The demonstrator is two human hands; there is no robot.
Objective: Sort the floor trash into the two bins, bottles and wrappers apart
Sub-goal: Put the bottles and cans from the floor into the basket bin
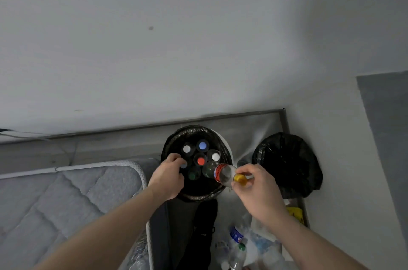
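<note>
Right hand (254,183) pinches the yellow-capped bottle (220,173) tilted over the bottle bin (225,188); left hand (169,173) grips a bottle inside. Risk: upright bottles crowd the bin, so it may wedge or topple out.

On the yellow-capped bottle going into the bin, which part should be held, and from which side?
The neck, just under the yellow cap, from the near right. The bottle tilts base-first into the left bin, so only that end is clear; the right hand pinches there.
</note>
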